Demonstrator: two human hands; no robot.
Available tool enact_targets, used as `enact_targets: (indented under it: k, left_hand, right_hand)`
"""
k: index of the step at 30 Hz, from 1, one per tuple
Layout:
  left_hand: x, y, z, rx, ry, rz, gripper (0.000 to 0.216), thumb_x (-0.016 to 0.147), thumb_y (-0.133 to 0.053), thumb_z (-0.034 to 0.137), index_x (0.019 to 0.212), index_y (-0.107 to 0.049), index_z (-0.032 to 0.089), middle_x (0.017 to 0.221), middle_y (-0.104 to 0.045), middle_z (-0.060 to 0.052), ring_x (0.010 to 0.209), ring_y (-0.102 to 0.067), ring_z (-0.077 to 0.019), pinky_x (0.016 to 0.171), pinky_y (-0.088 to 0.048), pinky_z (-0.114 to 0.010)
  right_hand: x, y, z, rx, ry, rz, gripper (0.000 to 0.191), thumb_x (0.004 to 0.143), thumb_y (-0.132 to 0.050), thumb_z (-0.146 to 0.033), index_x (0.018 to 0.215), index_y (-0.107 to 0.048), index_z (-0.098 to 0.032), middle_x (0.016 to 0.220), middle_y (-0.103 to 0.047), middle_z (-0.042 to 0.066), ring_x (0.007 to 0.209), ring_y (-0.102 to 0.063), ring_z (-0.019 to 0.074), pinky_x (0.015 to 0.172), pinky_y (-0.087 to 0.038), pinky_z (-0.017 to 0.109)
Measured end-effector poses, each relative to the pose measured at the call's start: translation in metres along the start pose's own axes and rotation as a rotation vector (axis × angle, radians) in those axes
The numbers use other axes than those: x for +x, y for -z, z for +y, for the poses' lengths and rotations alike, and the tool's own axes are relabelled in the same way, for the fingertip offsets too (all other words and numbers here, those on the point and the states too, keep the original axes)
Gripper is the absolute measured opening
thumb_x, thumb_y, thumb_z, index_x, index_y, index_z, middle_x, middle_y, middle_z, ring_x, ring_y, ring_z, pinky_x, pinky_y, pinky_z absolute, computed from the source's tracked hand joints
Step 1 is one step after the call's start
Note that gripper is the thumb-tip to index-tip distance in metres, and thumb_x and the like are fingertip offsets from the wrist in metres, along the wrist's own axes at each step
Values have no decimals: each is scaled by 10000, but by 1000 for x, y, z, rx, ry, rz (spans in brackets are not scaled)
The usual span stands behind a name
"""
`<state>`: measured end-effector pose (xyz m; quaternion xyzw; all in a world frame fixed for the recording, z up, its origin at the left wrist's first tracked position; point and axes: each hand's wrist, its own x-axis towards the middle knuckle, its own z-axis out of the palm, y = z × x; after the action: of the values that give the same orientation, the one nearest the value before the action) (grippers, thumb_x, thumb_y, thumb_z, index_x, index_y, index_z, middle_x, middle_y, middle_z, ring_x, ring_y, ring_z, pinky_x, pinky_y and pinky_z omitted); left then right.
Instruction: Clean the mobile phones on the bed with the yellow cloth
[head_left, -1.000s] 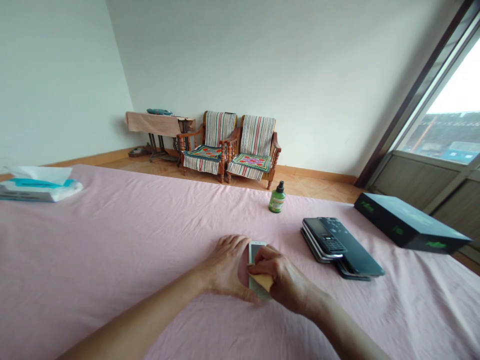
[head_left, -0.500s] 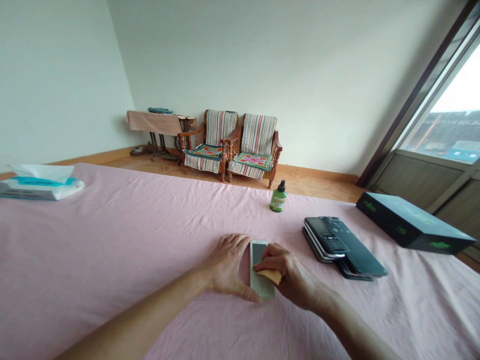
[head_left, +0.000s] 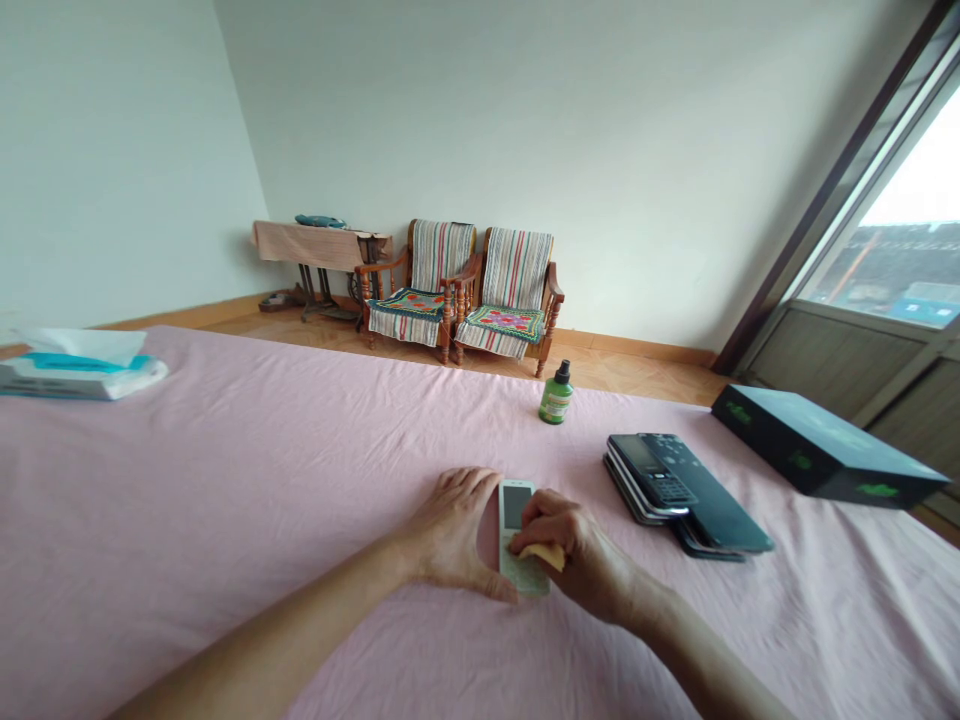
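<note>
A white keypad mobile phone (head_left: 517,507) lies face up on the pink cloth, its small screen at the far end. My left hand (head_left: 454,530) braces it from the left, index finger by the top corner and thumb at the bottom edge, gripping it across its length. In my right hand (head_left: 566,545), closed fingers pinch a small yellow cloth (head_left: 546,555) and press it on the keypad. That hand covers the phone's right side.
Right of my hands lie several stacked phones (head_left: 652,480) beside a large black box (head_left: 817,450). A green spray bottle (head_left: 556,396) stands beyond the phone. At far left is a tissue pack (head_left: 82,370). Two wooden chairs (head_left: 502,290) stand past the pink cloth's (head_left: 262,470) far edge.
My right hand and the yellow cloth have shifted slightly down the phone, so more of its screen shows. My left hand has stayed in place.
</note>
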<state>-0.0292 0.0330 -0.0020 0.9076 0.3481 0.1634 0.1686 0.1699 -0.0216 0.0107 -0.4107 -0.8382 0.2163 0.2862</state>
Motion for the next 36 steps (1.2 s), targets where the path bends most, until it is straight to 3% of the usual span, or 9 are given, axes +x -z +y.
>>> enact_targets:
  k: [4, 10, 15, 21, 36]
  left_hand:
    - [0, -1, -1, 16, 4, -13, 1053, 469, -728, 709, 1318, -375, 196, 1365, -430, -155, 1265, -368, -376, 1059, -271, -486]
    - [1, 1, 2, 4, -22, 12, 1002, 447, -736, 716, 1271, -412, 247, 1262, -505, -103, 1180, -445, -350, 1010, -322, -469]
    - [1, -1, -1, 14, -21, 14, 983, 484, -719, 710, 1281, -384, 241, 1305, -477, -119, 1212, -422, -352, 1031, -294, -475]
    - [0, -1, 0, 11, -35, 26, 991, 487, -715, 719, 1285, -388, 231, 1309, -480, -120, 1216, -428, -353, 1038, -302, -482]
    - [-1, 2, 3, 5, -29, 18, 982, 488, -718, 711, 1276, -397, 219, 1276, -502, -125, 1186, -448, -355, 1026, -315, -492]
  right_hand:
    - [0, -2, 3, -20, 3, 85, 274, 791, -594, -25, 847, -748, -245, 842, -580, 36, 781, -545, 146, 671, -412, 253]
    - [1, 1, -3, 8, 16, -15, 255, 760, -601, -10, 772, -738, -224, 813, -586, 22, 763, -547, 134, 638, -409, 229]
    - [1, -3, -2, -48, -44, 92, 282, 733, -584, 26, 776, -734, -209, 807, -596, 24, 765, -548, 133, 647, -399, 226]
    - [1, 5, -1, -70, -88, 79, 301, 707, -530, 64, 627, -692, -177, 727, -599, 12, 694, -543, 107, 601, -368, 205]
    - [1, 6, 0, -55, -78, 69, 324, 695, -543, 71, 736, -726, -193, 749, -609, 11, 711, -553, 116, 610, -381, 209]
